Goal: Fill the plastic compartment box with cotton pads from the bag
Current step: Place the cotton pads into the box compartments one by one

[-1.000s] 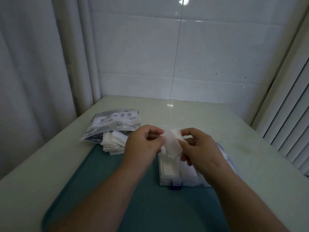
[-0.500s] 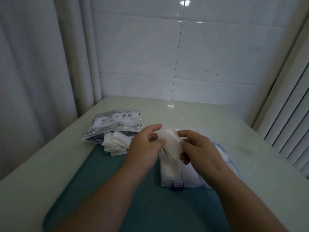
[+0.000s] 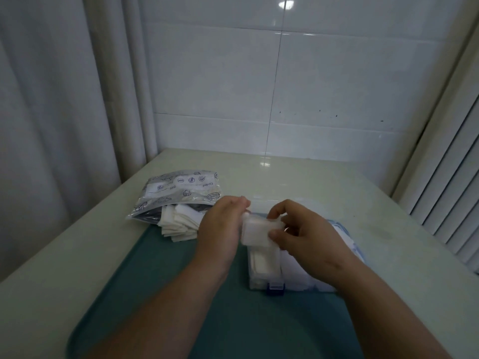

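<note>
A clear plastic compartment box (image 3: 261, 283) with a blue latch lies on the teal tray (image 3: 160, 294), white pads showing in its left compartment. Just above that compartment I hold a small stack of white cotton pads (image 3: 258, 231). My left hand (image 3: 220, 229) pinches the stack's left edge. My right hand (image 3: 303, 234) grips its right side between thumb and fingers. A grey printed bag (image 3: 178, 193) lies at the tray's far left corner, with several loose pads (image 3: 181, 224) spilling from its mouth. The box's right part is hidden by my right hand.
The tray sits on a pale table (image 3: 388, 229) that stands in a corner. A curtain (image 3: 51, 112) hangs on the left, a tiled wall (image 3: 285, 86) is behind, and slatted blinds (image 3: 451, 190) are on the right. The box's open lid (image 3: 347, 237) lies to the right.
Both hands have lowered the pads toward the box's left compartment and squared them into a flatter stack. The bag and the box have not moved.
</note>
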